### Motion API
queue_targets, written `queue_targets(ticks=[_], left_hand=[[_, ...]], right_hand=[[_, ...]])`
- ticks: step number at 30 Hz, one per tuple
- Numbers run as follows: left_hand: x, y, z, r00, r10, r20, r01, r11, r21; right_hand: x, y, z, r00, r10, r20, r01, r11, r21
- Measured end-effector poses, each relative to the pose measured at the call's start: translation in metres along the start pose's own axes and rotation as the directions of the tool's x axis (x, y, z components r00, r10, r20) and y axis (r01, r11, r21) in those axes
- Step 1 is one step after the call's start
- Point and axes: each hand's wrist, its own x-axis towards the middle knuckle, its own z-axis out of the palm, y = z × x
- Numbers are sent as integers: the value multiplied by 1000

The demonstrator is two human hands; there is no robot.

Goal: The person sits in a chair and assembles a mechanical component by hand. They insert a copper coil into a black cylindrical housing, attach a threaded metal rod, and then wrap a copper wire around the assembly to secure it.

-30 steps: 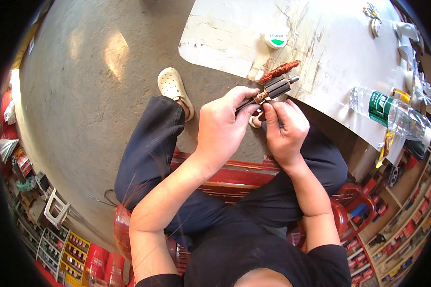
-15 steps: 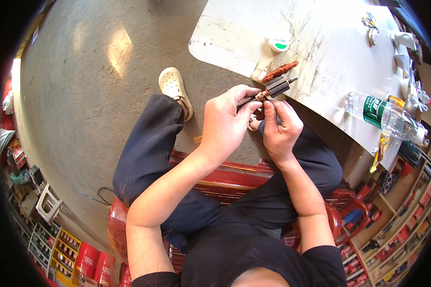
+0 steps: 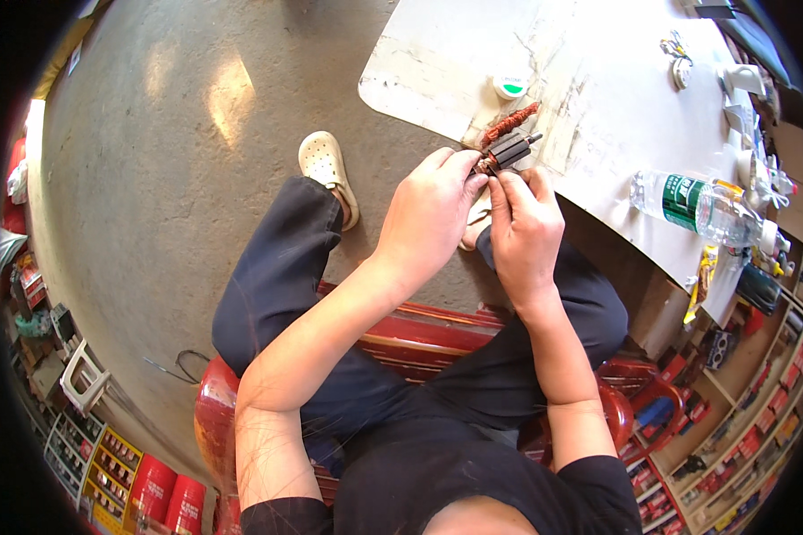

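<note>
In front of me, at the near edge of the white table (image 3: 419,67), both hands meet around a small motor armature (image 3: 510,151) with a dark slotted core, a thin shaft and copper-coloured windings. My left hand (image 3: 431,209) is closed on its near end, thumb and fingers hiding that part. My right hand (image 3: 527,218) pinches at the windings from the other side; whatever fine piece its fingertips hold is hidden. Just beyond the armature lies a bundle of reddish copper wire (image 3: 510,123) on the table edge. Farther back sits a small round white tub (image 3: 509,86) with a green mark.
A clear plastic bottle (image 3: 709,209) with a green label lies on the table at right, a yellow packet (image 3: 703,281) near it. A metal item with a cord (image 3: 681,69) rests farther back. I sit on a red wooden bench (image 3: 428,332); shelves of small boxes (image 3: 758,415) stand at lower right.
My hands and the armature have shifted slightly in the picture, and the left fingers now cover more of its near end. The view has turned a little.
</note>
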Motion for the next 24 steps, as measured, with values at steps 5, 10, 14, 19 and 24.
queue_targets(ticks=[5, 10, 14, 19, 24], left_hand=[[-1, 6, -1, 999, -18, 50, 13, 994, 110], [-3, 8, 0, 998, -11, 60, -2, 979, 204], [-3, 5, 4, 999, 50, -3, -48, 970, 240], [0, 7, 1, 993, -85, 79, 71, 984, 164], [0, 2, 5, 994, -105, 44, 102, 993, 58]], right_hand=[[0, -5, -5, 995, 62, 72, -65, 997, 39], [3, -4, -9, 994, 24, 110, -25, 1000, 9], [1, -1, -4, 996, -15, 87, 13, 1000, 22], [0, 3, 4, 999, 29, 33, -33, 988, 149], [3, 6, 5, 998, 33, 48, -42, 980, 193]])
